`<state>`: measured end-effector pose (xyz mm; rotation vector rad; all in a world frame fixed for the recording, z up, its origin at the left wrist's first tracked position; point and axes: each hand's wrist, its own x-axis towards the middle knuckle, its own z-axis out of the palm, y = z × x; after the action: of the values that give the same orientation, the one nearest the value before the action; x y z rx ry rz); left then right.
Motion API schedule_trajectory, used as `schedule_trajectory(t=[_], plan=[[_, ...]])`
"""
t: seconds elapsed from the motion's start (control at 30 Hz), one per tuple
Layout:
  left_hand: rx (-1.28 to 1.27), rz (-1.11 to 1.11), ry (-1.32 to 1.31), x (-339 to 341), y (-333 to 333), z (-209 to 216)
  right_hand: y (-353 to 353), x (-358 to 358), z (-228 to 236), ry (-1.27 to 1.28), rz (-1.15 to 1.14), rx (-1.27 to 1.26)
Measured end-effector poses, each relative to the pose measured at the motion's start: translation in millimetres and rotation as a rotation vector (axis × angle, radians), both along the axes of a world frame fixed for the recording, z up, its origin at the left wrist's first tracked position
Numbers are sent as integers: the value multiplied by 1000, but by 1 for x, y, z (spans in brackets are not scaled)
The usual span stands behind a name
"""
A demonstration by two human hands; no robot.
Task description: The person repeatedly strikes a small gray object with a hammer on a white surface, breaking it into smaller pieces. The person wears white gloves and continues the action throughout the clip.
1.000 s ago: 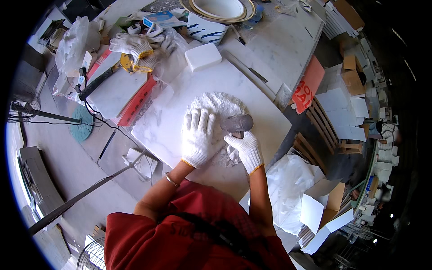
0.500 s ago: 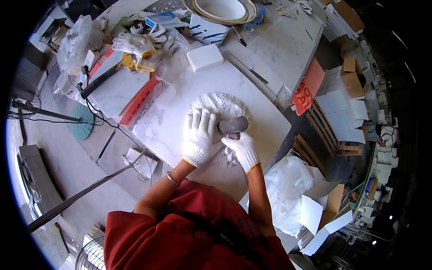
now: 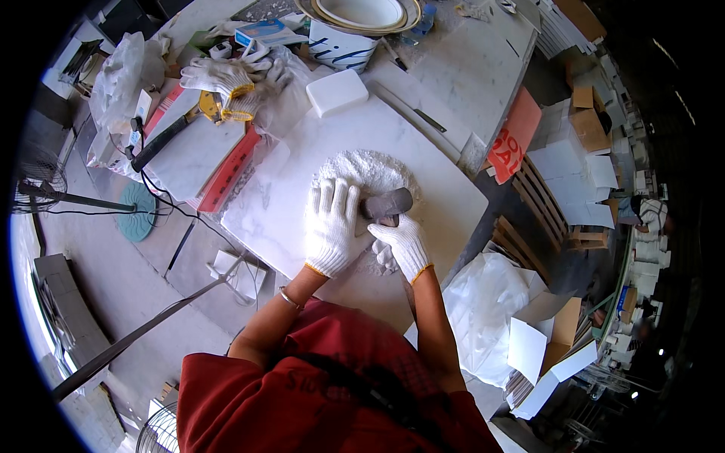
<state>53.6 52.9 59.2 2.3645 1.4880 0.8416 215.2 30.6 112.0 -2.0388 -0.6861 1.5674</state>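
Both my hands wear white knitted gloves with yellow cuffs. My left hand [image 3: 330, 230] lies flat, fingers stretched out, at the left edge of a heap of white crumbly powder [image 3: 364, 167]. My right hand [image 3: 402, 245] is closed round the handle of a hammer [image 3: 387, 204]. The dark, rounded hammer head rests low over the heap's near side, just right of my left fingers. Most of the handle is hidden by the glove. Beneath the heap lies a pale marble slab [image 3: 445, 208], and a few whitish lumps show beside my right fingers.
A white block [image 3: 337, 93] sits behind the heap. Spare gloves [image 3: 219, 79] and a yellow-headed tool with a black handle [image 3: 170, 138] lie at the far left. A bowl stack [image 3: 362, 15] stands at the back. Clear plastic [image 3: 487, 309] and open cartons [image 3: 559, 340] are at right.
The whole view has shifted slightly. The hammer stays in my right hand over the heap, its head turned a little, and my left hand keeps its flat pose.
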Motion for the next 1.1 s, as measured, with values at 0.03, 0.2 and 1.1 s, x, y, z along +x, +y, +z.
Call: schedule_trajectory(t=[0.03,0.2,1.1], plan=[[22,11,-4,0,-1,-1,-2,4,2,35,-22,34],[14,79,56,-1,-3,5,-14,-8,52,79,-102,202],[-13,95,26,2,0,8,-9,0,21,15,36,47]])
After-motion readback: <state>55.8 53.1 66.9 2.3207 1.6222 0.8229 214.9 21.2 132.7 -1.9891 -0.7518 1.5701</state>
